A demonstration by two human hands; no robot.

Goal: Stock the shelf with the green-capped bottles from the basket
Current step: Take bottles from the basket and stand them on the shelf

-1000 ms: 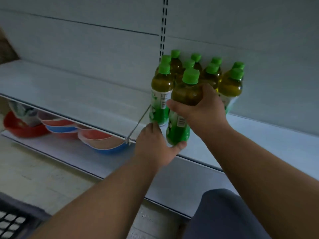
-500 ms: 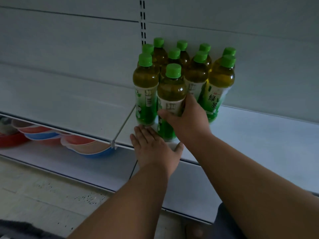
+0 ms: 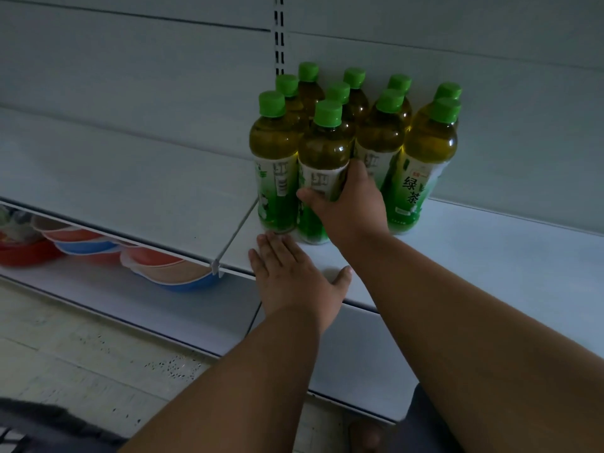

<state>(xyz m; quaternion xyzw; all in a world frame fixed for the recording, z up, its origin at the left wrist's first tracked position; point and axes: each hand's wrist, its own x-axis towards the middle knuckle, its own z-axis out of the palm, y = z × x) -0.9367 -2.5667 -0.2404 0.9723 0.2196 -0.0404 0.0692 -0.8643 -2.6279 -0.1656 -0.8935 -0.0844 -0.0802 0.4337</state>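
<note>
The white shelf [image 3: 490,256] is spread across the middle of the frame, and a cluster of green-capped bottles [image 3: 425,152] is parked on it at center-right, up against the back panel. The front bottle [image 3: 322,148] is gripped around its label by the right hand [image 3: 349,204], fingers curled round it. The left hand [image 3: 294,276] is laid flat on the shelf just below it, fingers straight and together, thumb stuck out.

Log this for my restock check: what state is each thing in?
Held bottle: upright on shelf, capped, gripped.
Other bottles: upright, capped, clustered at the back.
Right hand: grips the held bottle.
Left hand: flat on shelf, fingers straight.
Bowls: stacked below.
</note>
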